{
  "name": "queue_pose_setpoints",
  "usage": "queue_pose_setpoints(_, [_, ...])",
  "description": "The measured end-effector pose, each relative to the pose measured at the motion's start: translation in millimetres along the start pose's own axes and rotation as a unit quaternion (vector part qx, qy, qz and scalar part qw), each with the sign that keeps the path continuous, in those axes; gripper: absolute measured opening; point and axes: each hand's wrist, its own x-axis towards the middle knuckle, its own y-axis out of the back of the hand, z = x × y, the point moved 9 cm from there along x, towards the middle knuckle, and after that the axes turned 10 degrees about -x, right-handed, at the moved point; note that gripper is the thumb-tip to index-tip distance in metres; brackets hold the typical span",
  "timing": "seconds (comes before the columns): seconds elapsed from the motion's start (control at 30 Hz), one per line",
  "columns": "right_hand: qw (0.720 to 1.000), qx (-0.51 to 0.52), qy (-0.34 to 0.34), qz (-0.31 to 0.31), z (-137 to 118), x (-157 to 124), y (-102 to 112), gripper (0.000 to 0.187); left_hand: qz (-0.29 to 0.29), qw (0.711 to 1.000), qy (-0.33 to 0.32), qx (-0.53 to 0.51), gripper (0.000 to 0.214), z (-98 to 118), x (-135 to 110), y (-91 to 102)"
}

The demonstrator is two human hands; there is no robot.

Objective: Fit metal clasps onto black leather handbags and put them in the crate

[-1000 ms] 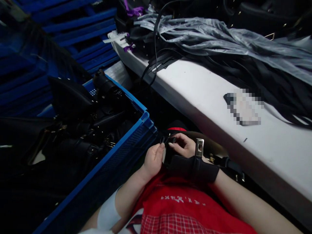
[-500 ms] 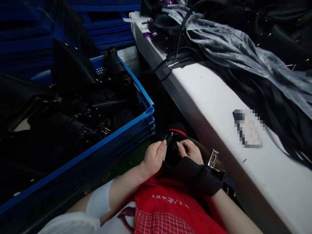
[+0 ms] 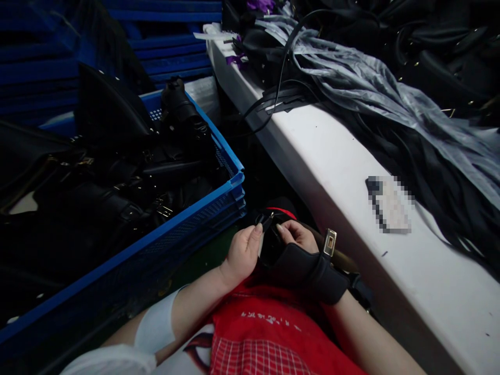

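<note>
A black handbag [image 3: 300,268] with a gold metal clasp [image 3: 330,242] rests in my lap, its mouth spread between my hands. My left hand [image 3: 244,252] is closed on the bag's near-left edge, thumb on top, close to a small gold zipper end [image 3: 272,214]. My right hand [image 3: 299,235] pinches at the inside of the opening, and a black flap or strap of the bag lies across that wrist. What the right fingertips hold, beyond dark bag material, is hard to make out. The bag's inside is dark.
On the left stands a blue plastic crate [image 3: 234,179] heaped with black bags [image 3: 113,192]. A white-topped table [image 3: 332,172] runs along the right, bearing black straps, clear plastic wrap [image 3: 363,78] and a blurred-out item [image 3: 390,204]. Blue pallets or crates [image 3: 172,47] are stacked behind.
The view has shifted slightly. My right hand has drawn a little nearer to the left at the bag's opening, and the gold clasp has turned more toward me.
</note>
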Motion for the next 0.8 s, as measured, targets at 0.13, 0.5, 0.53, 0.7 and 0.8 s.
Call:
queue_pose_setpoints(0.13, [0.995, -0.093, 0.026, 0.017, -15.1, -8.3, 6.7, 0.034, 0.017, 1.0, -0.004, -0.001, 0.047, -0.2, 1.9, 1.3])
queue_pose_setpoints(0.5, [0.863, -0.496, 0.071, -0.066, -58.9, -13.3, -9.8, 0.012, -0.011, 0.997, -0.061, 0.056, 0.042, 2.7, -7.9, -10.1])
queue_pose_setpoints(0.53, [0.867, -0.489, 0.072, -0.068, -58.0, -14.0, -9.6, 0.011, -0.012, 0.997, -0.06, 0.056, 0.042, 2.8, -8.9, -9.6])
queue_pose_setpoints(0.7, [0.928, -0.357, 0.103, -0.033, -51.0, -23.8, -0.9, 0.013, -0.025, 0.998, -0.047, 0.042, 0.043, 3.3, -8.4, -7.3])
queue_pose_setpoints(0.8, [0.947, -0.307, 0.096, 0.011, -46.1, -28.0, 8.2, 0.008, -0.028, 0.997, -0.057, 0.036, 0.043, 6.7, -6.7, -9.1])
